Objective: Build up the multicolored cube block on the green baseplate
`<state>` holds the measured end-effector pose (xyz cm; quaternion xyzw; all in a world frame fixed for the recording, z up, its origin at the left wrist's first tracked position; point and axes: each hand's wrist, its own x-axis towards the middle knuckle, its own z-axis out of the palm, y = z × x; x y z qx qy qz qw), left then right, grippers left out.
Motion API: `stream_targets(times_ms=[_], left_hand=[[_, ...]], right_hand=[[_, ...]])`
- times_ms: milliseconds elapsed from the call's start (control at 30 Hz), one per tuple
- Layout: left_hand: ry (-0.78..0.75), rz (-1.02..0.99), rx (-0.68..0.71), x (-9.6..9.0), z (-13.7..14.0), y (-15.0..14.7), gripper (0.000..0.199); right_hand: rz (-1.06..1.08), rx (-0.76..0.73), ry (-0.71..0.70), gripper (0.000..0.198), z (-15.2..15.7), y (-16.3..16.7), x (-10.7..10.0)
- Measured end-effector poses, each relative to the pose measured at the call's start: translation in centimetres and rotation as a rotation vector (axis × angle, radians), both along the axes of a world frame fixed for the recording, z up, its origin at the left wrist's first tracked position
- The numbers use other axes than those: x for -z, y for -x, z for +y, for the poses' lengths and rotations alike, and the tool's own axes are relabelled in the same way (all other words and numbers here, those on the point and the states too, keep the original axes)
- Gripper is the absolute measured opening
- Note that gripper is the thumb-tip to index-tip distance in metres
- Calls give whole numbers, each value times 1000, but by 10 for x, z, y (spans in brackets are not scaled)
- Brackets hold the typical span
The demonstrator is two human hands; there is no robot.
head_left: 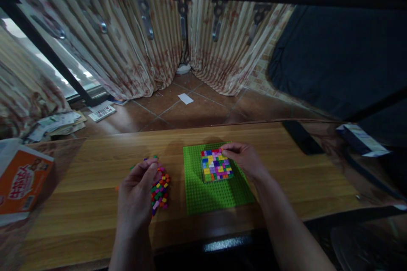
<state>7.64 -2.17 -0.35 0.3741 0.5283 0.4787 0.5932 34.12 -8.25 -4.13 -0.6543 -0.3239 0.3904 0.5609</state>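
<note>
A person sits at a wooden table [95, 165], seen from above their own two bare hands. Toward the table's left end lies an orange box [22, 182]. Left of the middle, the left hand [136, 194] rests near the front edge, fingers curled loosely; whether they pinch a piece cannot be told. Just to its right, touching its fingertips, sits a heap of small coloured bricks [160, 190]. Right of the heap lies a square green baseplate [213, 194]. On its far half stands a block of multicoloured bricks [216, 165], roughly square. The right hand [244, 159] reaches in from the right, fingertips pinched together on the block's far right corner. So the block lies directly left of the right hand, while the loose heap is nearer the left hand.
</note>
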Motion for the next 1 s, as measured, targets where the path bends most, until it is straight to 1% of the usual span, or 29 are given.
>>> stream_targets(times_ms=[233, 433, 533, 600, 700, 800, 900, 1000], left_hand=[[4, -10, -16, 2, 2, 0, 29], [5, -38, -8, 0, 1, 2, 31], [0, -48, -30, 0, 0, 5, 31], [-19, -53, -52, 0, 1, 7, 31], [-55, -72, -86, 0, 1, 9, 29], [-68, -98, -99, 0, 2, 9, 29], [-69, -114, -109, 0, 1, 10, 29], [-86, -136, -136, 1, 2, 12, 28]], right_hand=[[61, -8, -18, 28, -4, -2, 2], [-1, 173, -158, 25, -4, -5, -5], [-34, 259, -208, 22, -7, 2, -13], [-77, 267, -242, 18, -10, 12, -20], [-135, 196, -276, 13, -14, 32, -32], [-164, 94, -266, 11, -18, 56, -41], [-231, -32, -239, 11, -19, 78, -44], [-335, -145, -233, 11, -19, 96, -41]])
